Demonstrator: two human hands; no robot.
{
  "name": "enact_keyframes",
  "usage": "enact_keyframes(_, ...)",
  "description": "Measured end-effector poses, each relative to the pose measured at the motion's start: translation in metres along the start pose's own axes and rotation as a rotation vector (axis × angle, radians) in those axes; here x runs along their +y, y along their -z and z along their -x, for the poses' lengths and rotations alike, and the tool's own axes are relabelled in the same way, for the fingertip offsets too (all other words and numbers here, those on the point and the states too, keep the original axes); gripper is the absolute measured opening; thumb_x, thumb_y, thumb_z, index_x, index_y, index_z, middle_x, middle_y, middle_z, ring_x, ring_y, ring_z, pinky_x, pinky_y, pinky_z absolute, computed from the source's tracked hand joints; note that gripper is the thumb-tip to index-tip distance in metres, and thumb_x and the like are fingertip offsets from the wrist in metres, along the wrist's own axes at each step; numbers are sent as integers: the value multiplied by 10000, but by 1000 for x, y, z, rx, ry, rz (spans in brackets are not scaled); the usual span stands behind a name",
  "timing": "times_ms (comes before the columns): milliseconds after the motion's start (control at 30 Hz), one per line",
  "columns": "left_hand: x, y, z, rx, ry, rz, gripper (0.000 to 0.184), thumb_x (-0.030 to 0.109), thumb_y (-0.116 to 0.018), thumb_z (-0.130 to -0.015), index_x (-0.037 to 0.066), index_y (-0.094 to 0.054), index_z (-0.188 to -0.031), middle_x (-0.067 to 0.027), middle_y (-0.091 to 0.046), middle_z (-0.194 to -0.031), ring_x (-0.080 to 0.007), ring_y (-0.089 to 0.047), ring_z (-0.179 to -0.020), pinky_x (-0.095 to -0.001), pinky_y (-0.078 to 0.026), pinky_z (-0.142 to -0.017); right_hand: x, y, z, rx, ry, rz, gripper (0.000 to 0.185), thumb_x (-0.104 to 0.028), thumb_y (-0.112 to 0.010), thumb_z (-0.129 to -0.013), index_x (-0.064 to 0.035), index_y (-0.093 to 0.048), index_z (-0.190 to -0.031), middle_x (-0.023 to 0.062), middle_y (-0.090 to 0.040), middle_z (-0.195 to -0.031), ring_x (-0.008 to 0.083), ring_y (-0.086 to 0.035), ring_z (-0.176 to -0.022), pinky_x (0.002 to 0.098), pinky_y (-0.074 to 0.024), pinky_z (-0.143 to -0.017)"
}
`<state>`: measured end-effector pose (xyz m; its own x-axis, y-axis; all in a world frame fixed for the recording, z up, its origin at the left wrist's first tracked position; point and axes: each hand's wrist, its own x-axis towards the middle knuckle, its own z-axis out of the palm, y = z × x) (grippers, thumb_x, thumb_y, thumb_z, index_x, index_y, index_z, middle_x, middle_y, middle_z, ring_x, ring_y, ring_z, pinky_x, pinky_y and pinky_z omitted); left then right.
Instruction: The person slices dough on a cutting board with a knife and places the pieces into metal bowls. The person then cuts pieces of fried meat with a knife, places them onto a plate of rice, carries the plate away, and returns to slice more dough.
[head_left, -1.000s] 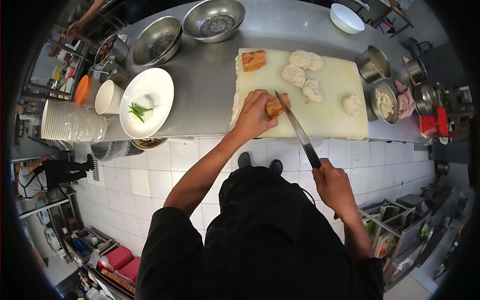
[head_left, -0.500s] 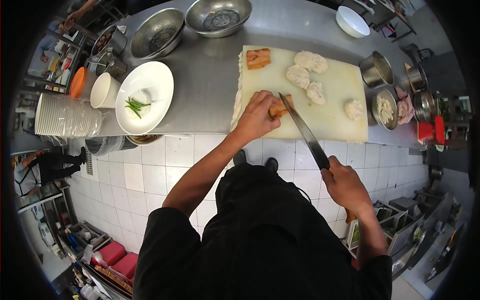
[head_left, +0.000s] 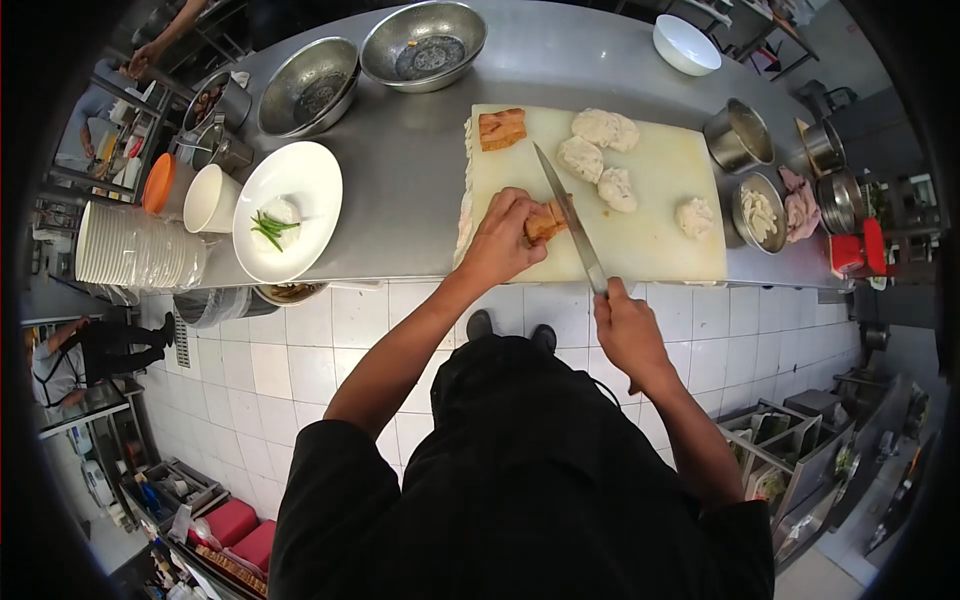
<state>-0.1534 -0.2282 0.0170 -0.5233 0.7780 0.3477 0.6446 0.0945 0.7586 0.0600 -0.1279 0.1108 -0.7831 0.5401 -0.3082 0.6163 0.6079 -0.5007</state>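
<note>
Passage between plate [head_left: 318, 190] and board [head_left: 660, 250], knife [head_left: 575, 225] (slanted) blocking board's middle.

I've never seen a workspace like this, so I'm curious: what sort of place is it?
Probably a restaurant or other commercial kitchen: a long steel counter holds a large cutting board with food on it, big metal bowls and a plastic-wrapped stack of white containers.

A smooth, satin metal finish is seen on the grey table [head_left: 405, 190]. The pale yellowish rectangular cutting board [head_left: 655, 250] is noted as matt and plastic-looking. Smooth, reflective metal is recorded on the long grey knife blade [head_left: 565, 207]. The white, wide-rimmed, ceramic-looking plate [head_left: 321, 190] is found glossy. Clear, crinkled plastic film [head_left: 190, 262] is observed around the stacked off-white containers [head_left: 125, 243].
</note>
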Motion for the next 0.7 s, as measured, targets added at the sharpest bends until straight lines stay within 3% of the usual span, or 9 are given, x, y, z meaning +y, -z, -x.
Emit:
enact_keyframes(200, 4, 16, 8, 23, 27, 41, 424, 82, -763, -678, 17, -590, -1060, -140, -544, -1152, -333, -552, -1129, -404, -476, -980, -19, 40, 42, -123, -22, 41, 196, -168, -517, -1012, 26, -496, -1033, 277, -640, -683, 514, -634, -702, 602, -486, -689)
enact_keyframes(533, -6, 7, 0, -24, -22, 2, 367, 85, -771, -698, 13, -595, -1011, -129, -595, -1117, -328, -589, -1091, -398, -491, -952, -28, 38, 47, -233, -121, 121, 178, -148, -507, -1005, 25, -489, -1046, 275, -661, -728, 499, -655, -736, 581, -515, -692)
enact_keyframes(700, -8, 3, 2, -30, -35, 21, 354, 80, -771, -695, 15, -604, -1000, -124, -603, -1097, -328, -597, -1067, -397, -500, -933, 6, -25, 4, -95, 91, 58, 210, -152, -516, -995, 43, -474, -1060, 290, -651, -718, 505, -653, -712, 587, -523, -684)
